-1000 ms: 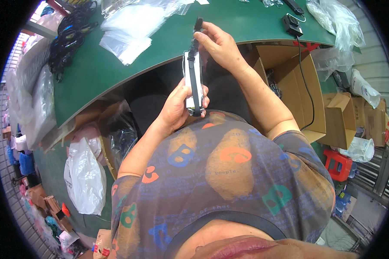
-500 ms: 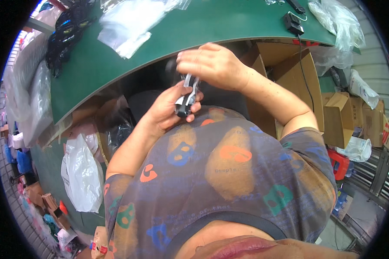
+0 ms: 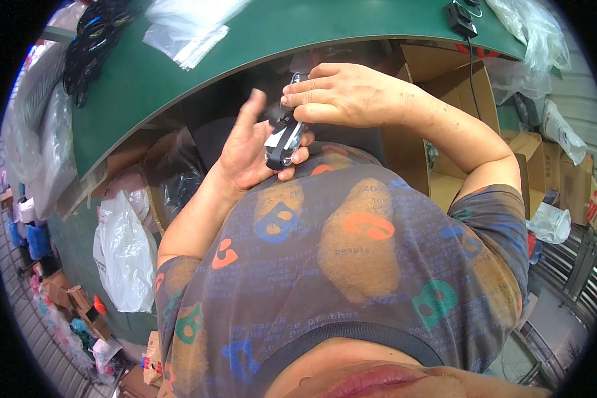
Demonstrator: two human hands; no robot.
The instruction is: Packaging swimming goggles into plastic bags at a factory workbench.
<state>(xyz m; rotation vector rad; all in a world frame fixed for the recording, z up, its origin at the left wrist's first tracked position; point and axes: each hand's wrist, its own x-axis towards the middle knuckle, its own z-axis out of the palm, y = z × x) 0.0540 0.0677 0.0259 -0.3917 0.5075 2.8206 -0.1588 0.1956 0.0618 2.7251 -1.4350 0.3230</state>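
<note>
The left hand (image 3: pixel 242 152) is palm up, with a small black and white bundle (image 3: pixel 284 144) lying in it. Its fingers curl around the bundle, and its thumb sticks up, away from it. The right hand (image 3: pixel 348 96) reaches over from the other side, its fingers close together at the bundle's top end. I cannot tell if they pinch it. A black strap runs down the bundle's white part; any writing there is too small to read.

The bundle is between the shirt (image 3: pixel 298 265) and the edge of the green counter (image 3: pixel 146 93). The shirt has big red, blue and green shapes and rows of little printed words. On the counter are clear bags (image 3: pixel 189 33), a pile of black things (image 3: pixel 89 50) and a black plug box (image 3: pixel 461 20). At the left hangs a white bag (image 3: pixel 123 255) with faint print.
</note>
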